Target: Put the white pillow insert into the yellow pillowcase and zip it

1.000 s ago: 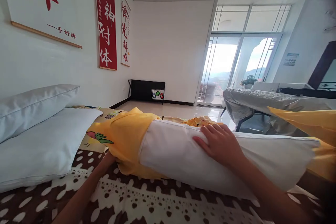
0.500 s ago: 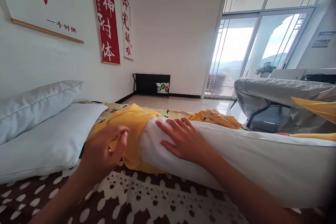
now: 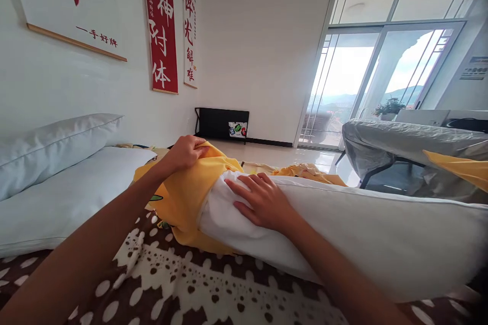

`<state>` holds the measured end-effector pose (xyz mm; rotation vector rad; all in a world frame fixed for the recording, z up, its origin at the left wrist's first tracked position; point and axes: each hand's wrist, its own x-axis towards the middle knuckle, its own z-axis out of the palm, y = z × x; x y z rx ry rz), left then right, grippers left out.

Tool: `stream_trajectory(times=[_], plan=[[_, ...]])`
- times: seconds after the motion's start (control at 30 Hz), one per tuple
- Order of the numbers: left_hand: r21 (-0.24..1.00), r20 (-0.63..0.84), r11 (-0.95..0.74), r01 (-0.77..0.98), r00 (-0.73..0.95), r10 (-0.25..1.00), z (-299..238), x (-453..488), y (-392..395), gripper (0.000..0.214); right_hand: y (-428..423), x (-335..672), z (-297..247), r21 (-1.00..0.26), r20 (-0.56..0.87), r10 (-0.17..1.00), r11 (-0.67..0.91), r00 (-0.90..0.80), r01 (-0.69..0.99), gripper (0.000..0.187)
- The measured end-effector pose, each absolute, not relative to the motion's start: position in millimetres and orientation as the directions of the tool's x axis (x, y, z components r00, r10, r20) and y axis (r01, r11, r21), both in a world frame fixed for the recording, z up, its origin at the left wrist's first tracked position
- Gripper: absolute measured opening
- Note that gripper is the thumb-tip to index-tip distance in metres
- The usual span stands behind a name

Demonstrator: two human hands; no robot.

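A long white pillow (image 3: 343,218) lies across the bed, its left end inside a yellow pillowcase (image 3: 186,188). The far upper edge of the pillowcase is pinched in my left hand (image 3: 186,152), which lifts the cloth slightly. My right hand (image 3: 261,200) rests on top of the pillow just right of the case's opening, fingers spread and lying on the white fabric. How far the pillow reaches inside the case is hidden by the cloth.
Two white pillows (image 3: 68,183) are stacked at the left. Under everything spreads a brown and white patterned blanket (image 3: 171,274). More yellow cloth (image 3: 305,175) lies beyond the pillow. A plastic-covered table (image 3: 412,134) stands at the right, near sliding glass doors (image 3: 351,76).
My left hand has moved up and away from me, from in front of the pillowcase to its far edge, and has taken hold of the cloth. My right hand stays on the pillow.
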<state>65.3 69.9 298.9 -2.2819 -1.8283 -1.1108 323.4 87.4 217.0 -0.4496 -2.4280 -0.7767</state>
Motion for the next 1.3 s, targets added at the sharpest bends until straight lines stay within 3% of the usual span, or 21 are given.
stream_trajectory(times=[0.17,0.27,0.37,0.43,0.5,0.57,0.67,0.73,0.83,1.0,1.1,1.17,1.23,1.3], plan=[[0.338,0.621,-0.431,0.837,0.146,0.77,303.8,111.5,82.2,0.029,93.8,317.7,219.2,0.449,0.577,0.144,0.766,-0.804,0.46,0.038],[0.2,0.627,-0.474,0.858,0.26,0.734,301.0,151.8,74.4,0.024,100.7,314.5,218.0,0.452,0.56,0.167,0.759,-0.811,0.469,0.029],[0.019,0.592,-0.445,0.896,0.348,0.727,300.5,177.2,58.6,0.023,109.6,319.4,210.0,0.422,0.565,0.181,0.775,-0.805,0.47,0.025],[0.036,0.594,-0.403,0.914,0.305,0.744,300.2,175.3,52.0,0.026,111.4,328.2,204.8,0.363,0.572,0.202,0.807,-0.795,0.466,0.027],[0.11,0.628,-0.391,0.914,0.241,0.74,296.0,161.4,52.1,0.031,108.6,338.1,205.0,0.238,0.593,0.231,0.865,-0.772,0.442,0.035],[0.11,0.66,-0.392,0.913,0.227,0.716,286.5,145.5,56.9,0.033,103.3,343.5,214.4,0.018,0.659,0.299,0.911,-0.69,0.413,0.035],[-0.114,0.696,-0.377,0.919,0.345,0.63,265.5,136.0,63.5,0.024,98.6,332.3,245.1,-0.37,0.784,0.489,0.862,-0.382,0.346,0.032],[-0.309,0.711,-0.374,0.875,0.473,0.521,252.0,140.7,62.6,0.018,101.8,311.1,268.4,-0.529,0.775,0.579,0.814,-0.253,0.239,0.034],[-0.518,0.718,-0.344,0.783,0.617,0.322,240.1,150.6,50.7,0.019,116.7,273.2,288.1,-0.637,0.665,0.616,0.763,-0.423,0.109,0.036],[-0.629,0.707,-0.32,0.709,0.692,0.144,248.4,138.7,8.6,0.023,140.8,250.3,272.6,-0.671,0.35,0.534,0.716,-0.77,0.192,0.052],[-0.573,0.769,-0.394,0.718,0.637,0.042,257.7,104.6,-13.2,0.023,134.1,265.3,265.5,-0.587,0.273,0.485,0.768,-0.831,0.256,0.059],[-0.381,0.888,-0.413,0.827,0.452,0.088,258.2,68.6,-17.6,0.025,122.6,276.8,268.5,-0.519,0.258,0.431,0.817,-0.865,0.252,0.057],[-0.016,0.94,-0.337,0.941,0.129,0.316,253.3,27.2,-15.2,0.034,112.7,284.6,273.4,-0.491,0.245,0.37,0.844,-0.896,0.215,0.057],[0.322,0.789,-0.299,0.898,-0.08,0.609,246.0,-10.2,-12.5,0.05,109.3,289.3,276.4,-0.509,0.244,0.342,0.842,-0.907,0.181,0.06]])
